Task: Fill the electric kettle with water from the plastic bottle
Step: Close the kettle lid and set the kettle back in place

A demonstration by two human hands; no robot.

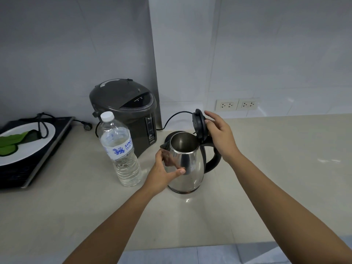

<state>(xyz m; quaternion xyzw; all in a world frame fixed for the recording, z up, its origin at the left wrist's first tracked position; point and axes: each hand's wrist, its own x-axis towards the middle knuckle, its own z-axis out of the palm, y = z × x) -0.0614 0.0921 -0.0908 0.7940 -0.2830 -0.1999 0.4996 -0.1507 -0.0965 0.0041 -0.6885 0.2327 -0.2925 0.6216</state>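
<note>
A steel electric kettle [187,169] with a black handle stands on the counter, its inside bare and shiny. Its black lid [198,123] is swung up and stands upright at the back. My left hand [165,171] grips the kettle's body on the left side, thumb across the front. My right hand [219,134] touches the raised lid's edge with its fingertips, fingers spread. A clear plastic water bottle [120,151] with a white cap and blue label stands upright just left of the kettle, capped and apart from both hands.
A dark grey hot-water dispenser [125,113] stands behind the bottle. At far left a black induction hob [24,168] carries a white plate with green leaves. A black cord [175,117] runs behind the kettle. Wall sockets [237,104] sit at the back right. The counter edge [209,244] is near me.
</note>
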